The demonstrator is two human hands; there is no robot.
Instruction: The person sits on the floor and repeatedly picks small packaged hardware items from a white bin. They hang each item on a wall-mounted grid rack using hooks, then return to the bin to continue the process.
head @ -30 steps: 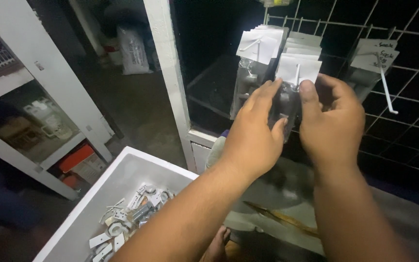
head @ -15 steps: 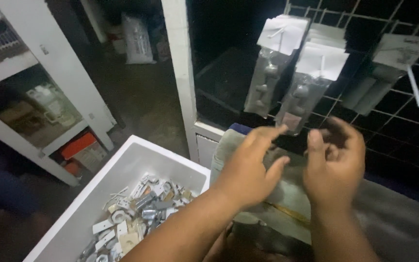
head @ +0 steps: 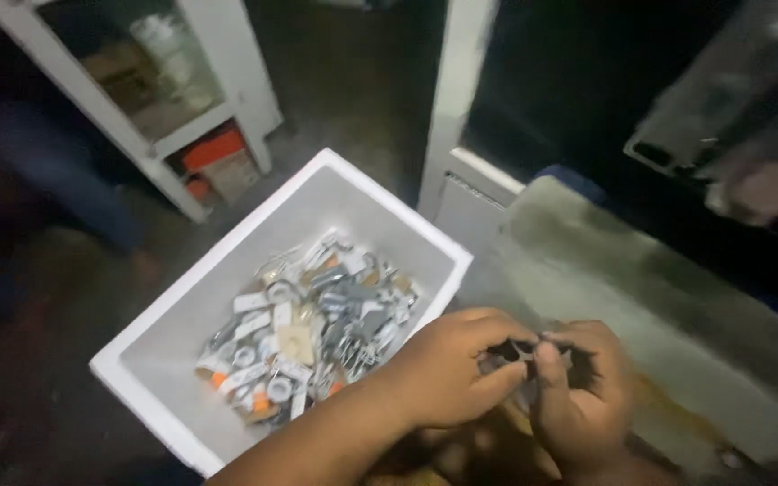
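Small clear packets with white and orange labels (head: 303, 337) fill the white foam box (head: 227, 270).

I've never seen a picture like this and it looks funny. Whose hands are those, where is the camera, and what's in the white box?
The camera sits on a person's head and looks down, so you see that person's own two hands. The left hand and right hand meet over a small dark item, pinched between the fingers; it is too blurry to name. Beside them, on the floor, is a white foam box holding a pile of small packets of little metal parts. A white cabinet stands behind.
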